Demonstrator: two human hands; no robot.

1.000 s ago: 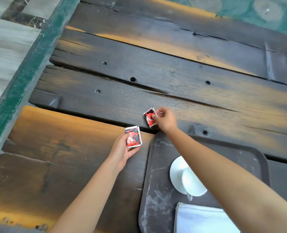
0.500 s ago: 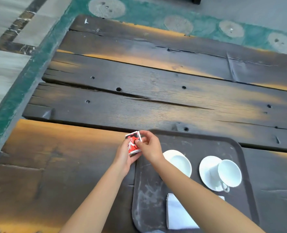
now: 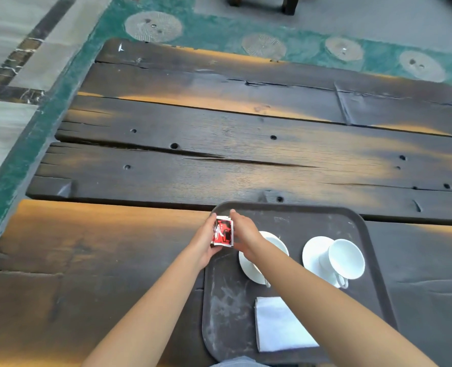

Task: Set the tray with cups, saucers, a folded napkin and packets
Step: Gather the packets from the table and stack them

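A dark tray (image 3: 362,229) lies on the wooden table (image 3: 219,160). On it stand a white cup on a saucer (image 3: 344,258) at the right and a second saucer (image 3: 278,242) with its cup hidden behind my right forearm. A folded white napkin (image 3: 280,324) lies at the tray's near side. The red and white packets (image 3: 223,231) are stacked together over the tray's far left corner. My left hand (image 3: 203,245) holds the stack from the left. My right hand (image 3: 243,231) presses against its right side with fingers fairly straight.
The table's left edge drops to a green painted strip and tiled floor (image 3: 13,75). Wooden furniture legs (image 3: 288,4) stand beyond the far edge. Bare planks stretch beyond the tray and to its left.
My right hand brought its packet to the one in my left hand. Both packets now sit stacked between my hands over the tray's corner. The view swung right and up.
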